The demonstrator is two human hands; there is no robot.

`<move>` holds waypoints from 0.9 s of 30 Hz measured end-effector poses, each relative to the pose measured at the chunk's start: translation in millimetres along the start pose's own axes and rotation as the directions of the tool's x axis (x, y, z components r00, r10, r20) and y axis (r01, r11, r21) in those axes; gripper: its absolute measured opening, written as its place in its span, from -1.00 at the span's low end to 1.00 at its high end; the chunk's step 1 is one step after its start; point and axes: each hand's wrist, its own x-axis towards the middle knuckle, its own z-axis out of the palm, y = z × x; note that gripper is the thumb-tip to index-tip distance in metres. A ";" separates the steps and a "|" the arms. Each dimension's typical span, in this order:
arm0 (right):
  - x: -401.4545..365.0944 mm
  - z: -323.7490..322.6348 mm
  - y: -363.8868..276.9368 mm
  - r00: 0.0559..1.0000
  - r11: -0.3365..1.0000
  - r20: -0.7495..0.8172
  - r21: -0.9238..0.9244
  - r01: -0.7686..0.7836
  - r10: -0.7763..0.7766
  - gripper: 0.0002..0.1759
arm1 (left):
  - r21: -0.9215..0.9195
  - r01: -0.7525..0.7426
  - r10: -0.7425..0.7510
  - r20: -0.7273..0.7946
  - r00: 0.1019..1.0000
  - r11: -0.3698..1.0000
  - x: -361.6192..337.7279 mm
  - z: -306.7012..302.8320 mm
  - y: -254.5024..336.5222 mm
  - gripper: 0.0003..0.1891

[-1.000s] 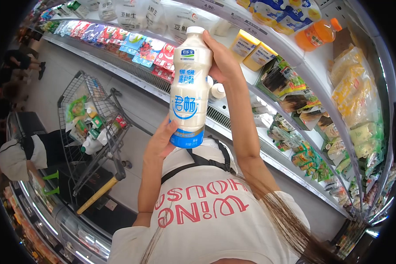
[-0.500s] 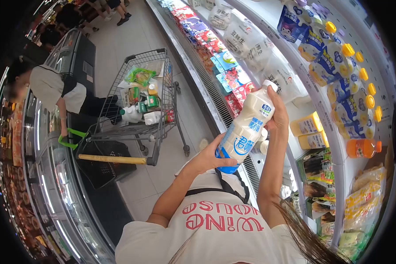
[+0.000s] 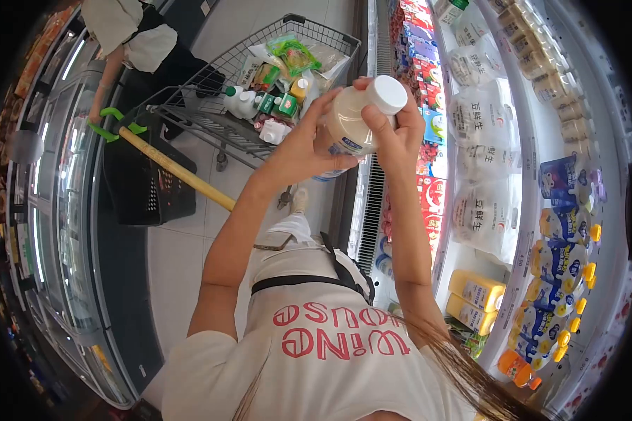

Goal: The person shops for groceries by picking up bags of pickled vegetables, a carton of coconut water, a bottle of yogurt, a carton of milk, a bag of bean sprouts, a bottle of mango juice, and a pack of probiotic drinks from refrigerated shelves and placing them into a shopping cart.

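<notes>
Supermarket aisle: left hand (image 3: 303, 144) and right hand (image 3: 398, 133) grip a white-capped bottle (image 3: 351, 123)

We see another person (image 3: 144, 42) beside a black basket (image 3: 144, 186), plus yellow cartons (image 3: 473, 302) near an orange bottle (image 3: 517, 368) at right.

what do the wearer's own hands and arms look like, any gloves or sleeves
The left hand and right hand are ungloved, with no watch or bracelet visible at either wrist. Plain off-white cloth short sleeves end above the elbows, leaving both forearms uncovered.
</notes>
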 end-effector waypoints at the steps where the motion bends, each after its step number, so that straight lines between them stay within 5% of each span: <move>1: 17.5 11.6 11.7 0.999 0.999 0.047 -0.049 0.015 -0.013 -0.61 | 0.070 -0.002 0.003 -0.014 1.000 0.998 13.8 -19.2 7.0 0.06; 6: 98.6 79.9 81.3 0.962 0.917 0.127 -0.296 0.268 -0.240 -0.51 | 0.266 0.050 -0.013 -0.139 0.990 0.963 62.7 -114.0 -12.5 0.01; 10: 134.6 126.1 152.6 0.950 0.842 0.232 -0.452 0.294 -0.207 -0.52 | -0.039 0.123 -0.129 -0.329 0.935 0.992 81.5 -170.6 -77.1 -0.16; 13: 141.0 148.5 197.3 0.939 0.914 0.332 -0.347 0.212 -0.092 -0.48 | -0.371 0.140 -0.314 -0.467 0.826 0.918 90.0 -194.8 -117.2 -0.13; 19: 142.2 158.5 278.5 0.866 0.895 0.466 -0.442 0.053 0.179 -0.55 | -0.601 0.294 -0.584 -0.368 0.724 0.743 89.6 -239.6 -194.9 -0.23; 24: 127.9 163.5 331.7 0.797 0.874 0.581 -0.460 0.156 0.163 -0.54 | -0.837 0.226 -0.776 -0.315 0.546 0.498 86.1 -249.2 -259.4 -0.47; 27: 123.1 161.1 351.7 0.745 0.874 0.643 -0.452 0.181 0.178 -0.54 | -0.758 0.399 -0.834 -0.342 0.433 0.517 97.4 -246.2 -280.8 -0.45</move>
